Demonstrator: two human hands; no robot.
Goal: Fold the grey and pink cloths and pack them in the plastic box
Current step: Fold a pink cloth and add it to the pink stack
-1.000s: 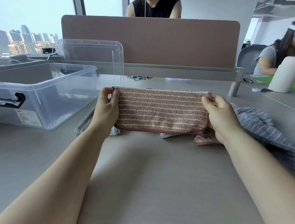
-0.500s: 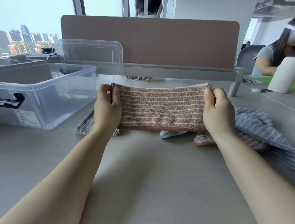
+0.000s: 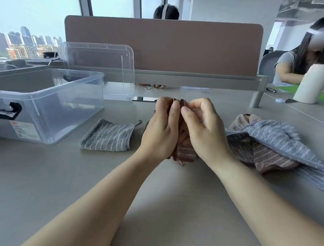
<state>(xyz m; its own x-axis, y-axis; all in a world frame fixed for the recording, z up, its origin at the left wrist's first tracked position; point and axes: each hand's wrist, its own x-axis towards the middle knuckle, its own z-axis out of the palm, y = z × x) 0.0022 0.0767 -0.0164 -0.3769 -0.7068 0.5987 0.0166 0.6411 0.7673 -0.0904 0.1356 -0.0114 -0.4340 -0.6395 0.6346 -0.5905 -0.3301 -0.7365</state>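
My left hand [image 3: 161, 130] and my right hand [image 3: 203, 130] are pressed together above the table's middle, both gripping a pink striped cloth [image 3: 185, 153] folded between them; only its lower edge and top corners show. A folded grey striped cloth [image 3: 106, 136] lies flat on the table to the left of my hands. The clear plastic box [image 3: 47, 103] stands open at the left with nothing visible inside. A loose heap of grey cloths [image 3: 279, 139] and pink cloths [image 3: 265, 155] lies to the right.
The box's clear lid [image 3: 98, 68] leans upright against the brown desk divider [image 3: 162, 46] behind the box. A white cylinder [image 3: 311, 83] stands at the far right, where a person sits. Another person's head shows behind the divider.
My hands have come together from wide apart, folding the stretched pink cloth in half between them. The folded grey cloth behind it is now uncovered.
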